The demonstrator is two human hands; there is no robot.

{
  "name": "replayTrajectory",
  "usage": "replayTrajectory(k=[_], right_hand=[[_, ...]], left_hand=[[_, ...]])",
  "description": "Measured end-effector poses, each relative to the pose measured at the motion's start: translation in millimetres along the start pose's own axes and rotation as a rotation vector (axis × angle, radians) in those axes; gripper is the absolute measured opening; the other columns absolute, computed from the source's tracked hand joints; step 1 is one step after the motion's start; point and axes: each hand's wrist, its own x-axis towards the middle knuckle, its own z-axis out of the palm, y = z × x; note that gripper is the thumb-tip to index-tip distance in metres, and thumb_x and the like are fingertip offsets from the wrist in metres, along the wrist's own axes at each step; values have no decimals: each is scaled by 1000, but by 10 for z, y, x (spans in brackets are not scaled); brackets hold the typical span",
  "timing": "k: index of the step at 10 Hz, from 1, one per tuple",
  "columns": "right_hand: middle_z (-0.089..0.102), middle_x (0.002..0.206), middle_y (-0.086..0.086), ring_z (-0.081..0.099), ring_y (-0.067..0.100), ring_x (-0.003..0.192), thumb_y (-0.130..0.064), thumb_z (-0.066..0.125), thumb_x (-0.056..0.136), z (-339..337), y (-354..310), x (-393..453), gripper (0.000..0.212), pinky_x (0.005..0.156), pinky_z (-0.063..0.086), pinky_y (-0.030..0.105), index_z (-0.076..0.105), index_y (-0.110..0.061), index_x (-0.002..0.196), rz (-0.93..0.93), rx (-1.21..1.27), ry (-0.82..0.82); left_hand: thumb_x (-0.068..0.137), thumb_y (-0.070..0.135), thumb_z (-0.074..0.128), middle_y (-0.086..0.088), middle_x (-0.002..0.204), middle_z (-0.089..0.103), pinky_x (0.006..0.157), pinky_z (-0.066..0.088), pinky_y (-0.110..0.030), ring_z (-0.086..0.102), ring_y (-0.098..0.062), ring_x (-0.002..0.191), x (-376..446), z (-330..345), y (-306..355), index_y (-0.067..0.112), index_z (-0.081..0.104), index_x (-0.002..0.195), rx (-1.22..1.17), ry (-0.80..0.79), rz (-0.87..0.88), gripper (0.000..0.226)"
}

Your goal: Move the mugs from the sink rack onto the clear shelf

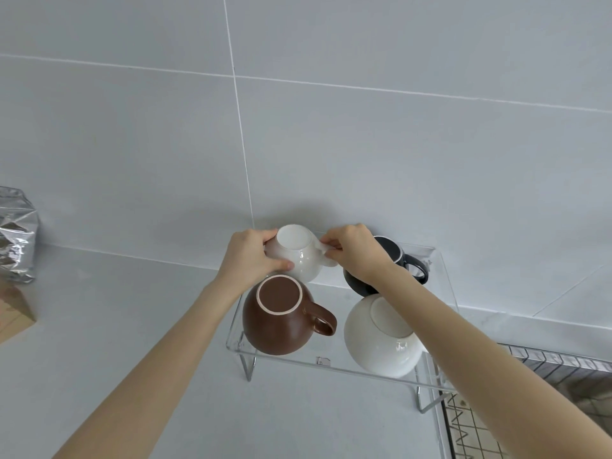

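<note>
A white mug [301, 256] sits upside down at the back left of the clear shelf [331, 364]. My left hand [251, 256] grips its body from the left, and my right hand [354, 251] pinches its handle from the right. In front of it a brown mug [278, 316] stands upside down, handle pointing right. A larger white mug [381, 342] rests upside down at the front right, partly under my right forearm. A black mug [405, 263] is at the back right, mostly hidden by my right hand.
The wire sink rack [530, 405] is at the lower right, below the shelf's right leg. A silver foil bag [16, 236] and a cardboard box [15, 309] stand at the left edge of the grey counter. A tiled wall rises right behind the shelf.
</note>
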Motion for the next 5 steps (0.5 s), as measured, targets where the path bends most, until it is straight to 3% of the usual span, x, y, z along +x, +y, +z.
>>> replayTrajectory(k=[3, 4, 5], right_hand=[[71, 97, 20, 60, 39, 93, -6, 55, 82, 68, 18, 1, 20, 79, 50, 41, 65, -4, 99, -13, -60, 14], [67, 103, 22, 58, 41, 98, -10, 50, 87, 21, -48, -30, 20, 79, 48, 41, 59, -3, 104, 24, -130, -58], [56, 128, 20, 50, 37, 118, -14, 48, 90, -10, -59, -189, 44, 97, 43, 44, 38, -7, 133, -10, -90, -115]], left_hand=[[57, 17, 83, -12, 102, 73, 91, 51, -34, 66, -26, 96, 17, 17, -41, 16, 64, 113, -1, 5, 15, 59], [59, 19, 81, -11, 100, 73, 81, 46, -26, 65, -26, 97, 28, -21, 15, 16, 65, 109, 29, -27, -10, 54], [69, 28, 75, -13, 125, 59, 91, 40, -29, 51, -29, 118, -41, 43, 96, 11, 51, 124, 54, -50, -17, 62]])
